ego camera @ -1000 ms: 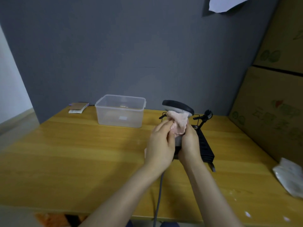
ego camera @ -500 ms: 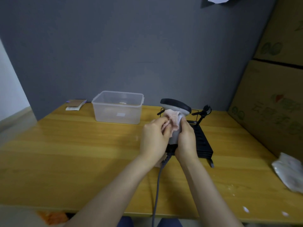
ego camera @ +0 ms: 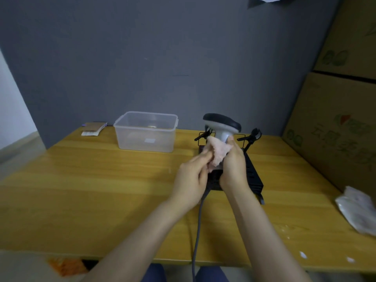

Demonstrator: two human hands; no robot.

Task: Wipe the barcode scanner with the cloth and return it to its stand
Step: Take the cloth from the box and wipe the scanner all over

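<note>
Head view, looking forward and down. Yellow wooden table set against a grey wall.

Both bare hands are raised over the table's right-centre. Right hand is wrapped around the handle of a grey handheld barcode scanner with a black oval head; fingers closed on the handle, scanner upright with its head topmost, held clear of the table. Left hand pinches a crumpled pale pink cloth; fingers together on the fabric, cloth pressed against the scanner's neck and handle just below the head. Cloth also touches the right hand's thumb side.

A grey cable drops from the scanner's base between the forearms and runs off the near table edge.

Directly behind and under the hands sits a black stand with a ribbed flat base and thin upright arms, resting on the table. Scanner is above it; contact cannot be told, as the hands hide the spot.

Left of the hands: clear plastic rectangular tub, near the wall. Further left, a small brown card packet at the table's back edge.

Far right: stacked brown cardboard boxes beside the table; a crumpled white plastic bag lies on the table's right edge.
</note>
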